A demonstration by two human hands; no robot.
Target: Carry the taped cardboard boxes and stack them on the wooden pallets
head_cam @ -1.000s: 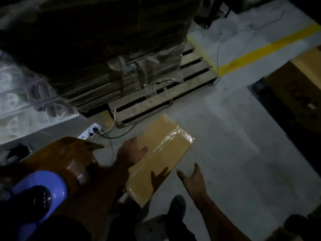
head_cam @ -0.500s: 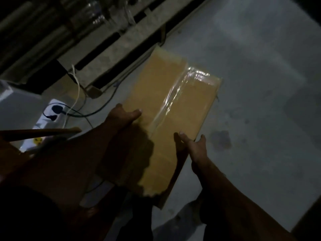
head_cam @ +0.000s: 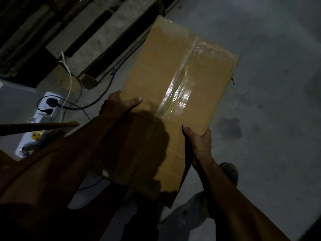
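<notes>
The left hand (head_cam: 119,105) and right hand (head_cam: 198,138) grip opposite long edges of the box (head_cam: 166,87), thumbs on top, balancing it above the floor (head_cam: 269,84) beside the pallet (head_cam: 104,37).

- A white power strip (head_cam: 45,112) lies on the grey concrete floor (head_cam: 271,70) at the left, with two dark plugs in its sockets.
- A white cable (head_cam: 68,73) runs up from the power strip; a dark cable (head_cam: 97,100) curves away to its right.
- A thin brown board edge (head_cam: 38,126) crosses just below the plugs.
- A dark stain (head_cam: 229,127) marks the floor, well to the right of the power strip.
- A shoe (head_cam: 229,171) shows below the stain.
</notes>
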